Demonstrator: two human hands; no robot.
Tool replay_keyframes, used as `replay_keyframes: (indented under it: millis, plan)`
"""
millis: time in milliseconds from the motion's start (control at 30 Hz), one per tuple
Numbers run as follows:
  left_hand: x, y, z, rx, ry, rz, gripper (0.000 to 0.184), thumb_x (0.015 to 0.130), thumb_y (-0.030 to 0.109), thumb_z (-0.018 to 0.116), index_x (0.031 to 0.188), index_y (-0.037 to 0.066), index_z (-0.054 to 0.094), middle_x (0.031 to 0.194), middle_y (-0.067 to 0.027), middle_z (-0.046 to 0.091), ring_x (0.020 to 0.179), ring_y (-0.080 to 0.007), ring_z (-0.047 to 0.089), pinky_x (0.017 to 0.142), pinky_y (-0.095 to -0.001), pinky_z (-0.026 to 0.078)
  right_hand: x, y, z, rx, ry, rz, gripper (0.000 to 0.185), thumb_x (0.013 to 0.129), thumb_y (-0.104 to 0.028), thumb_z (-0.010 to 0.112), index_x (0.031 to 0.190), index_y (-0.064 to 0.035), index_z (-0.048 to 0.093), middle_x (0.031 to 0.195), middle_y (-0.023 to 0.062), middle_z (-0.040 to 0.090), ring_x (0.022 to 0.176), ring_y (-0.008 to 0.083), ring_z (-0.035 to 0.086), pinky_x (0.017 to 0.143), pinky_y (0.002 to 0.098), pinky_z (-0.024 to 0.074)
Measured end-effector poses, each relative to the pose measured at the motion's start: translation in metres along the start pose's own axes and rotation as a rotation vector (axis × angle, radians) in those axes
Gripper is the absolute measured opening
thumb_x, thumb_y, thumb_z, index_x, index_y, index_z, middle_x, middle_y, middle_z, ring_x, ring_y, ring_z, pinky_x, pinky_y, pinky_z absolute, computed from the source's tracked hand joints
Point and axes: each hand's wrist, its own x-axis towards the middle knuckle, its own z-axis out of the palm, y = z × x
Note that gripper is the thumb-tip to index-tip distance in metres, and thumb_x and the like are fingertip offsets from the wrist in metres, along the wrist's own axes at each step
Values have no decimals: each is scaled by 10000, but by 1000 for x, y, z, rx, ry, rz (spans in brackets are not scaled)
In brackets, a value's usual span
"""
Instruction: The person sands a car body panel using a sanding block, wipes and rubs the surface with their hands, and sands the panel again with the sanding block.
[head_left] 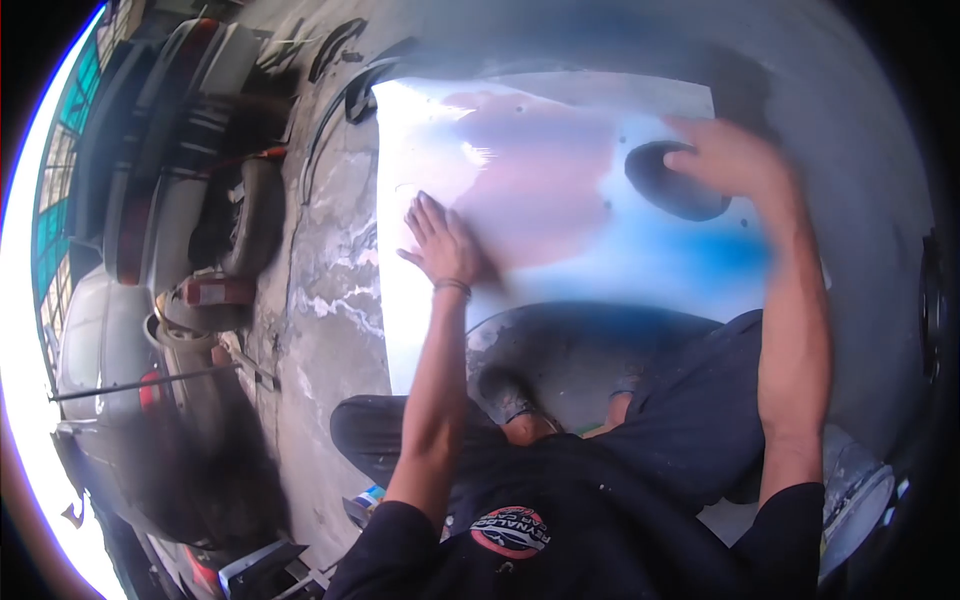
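Dark pad (665, 188) sits under the right grip (735, 160)

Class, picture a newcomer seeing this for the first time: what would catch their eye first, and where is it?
Probably the bright panel at the centre, white with a big pink patch and a vivid blue area lower right. On it, the left hand lies spread near the left side, and the right hand, blurred, is at a dark pad towards the upper right.
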Motion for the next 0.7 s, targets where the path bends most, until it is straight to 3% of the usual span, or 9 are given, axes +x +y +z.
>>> replay_keyframes:
  millis: [100,200,333,367,433,467,533,600,700]
  plan:
    - [-92,89,13,162,-85,193,748,1122,490,298,1742,111,120,1824,-70,109,1683,-327,25,1247,-759,-33,37,36,14,-496,202,-556,634,1022,-356,672,1586,-107,522,1478,200,648,1326,372,644,1124,427,499]
    - [-104,153,36,134,-52,450,772,1105,500,371,1727,79,193,1812,-84,167,1677,-356,70,1243,-770,-6,14,5,14,-614,160,-500,625,1016,-346,676,1571,-94,536,1469,209,649,1308,371,654,1120,427,501]
    - [-45,204,44,14,8,533,716,1099,484,417,1675,66,347,1759,-115,308,1638,-380,202,1233,-790,89,5,14,13,-454,205,-417,593,1022,-315,672,1552,-75,553,1429,225,669,1288,378,666,1110,439,501]
    - [-51,204,52,-13,93,527,702,1090,478,446,1656,67,393,1734,-128,358,1629,-387,220,1232,-791,100,6,8,9,-27,57,-148,586,1023,-304,677,1547,-69,559,1416,242,676,1296,382,662,1116,438,492]
    - [-95,187,64,-58,144,631,762,1045,451,514,1686,79,335,1783,-102,262,1663,-389,117,1252,-783,52,-1,15,10,-349,121,-295,587,1024,-305,678,1547,-67,560,1425,246,670,1310,384,653,1126,432,482]
    - [-120,183,50,-85,-159,572,766,1036,399,527,1701,94,300,1811,-73,177,1676,-362,69,1260,-773,13,-3,12,18,-647,217,-411,588,1024,-306,678,1548,-65,561,1433,251,664,1324,385,644,1137,426,472]
    - [-150,151,60,-28,-42,638,741,1053,440,493,1696,115,316,1803,-76,183,1674,-325,106,1235,-803,22,-4,-7,26,-674,188,-389,593,1027,-310,676,1553,-66,555,1454,246,652,1343,387,630,1150,422,462]
    - [-139,108,45,-36,-135,567,770,1034,359,510,1725,157,237,1823,-25,126,1683,-269,84,1237,-802,-13,-13,3,23,-720,191,-262,597,1029,-314,674,1558,-66,550,1474,241,640,1361,390,615,1162,418,451]
    - [-129,92,1,166,-154,552,694,1090,372,409,1716,119,249,1815,-59,149,1683,-286,59,1227,-805,-35,-23,22,11,-524,181,-402,595,1034,-324,664,1560,-69,551,1463,248,646,1342,382,630,1158,416,456]
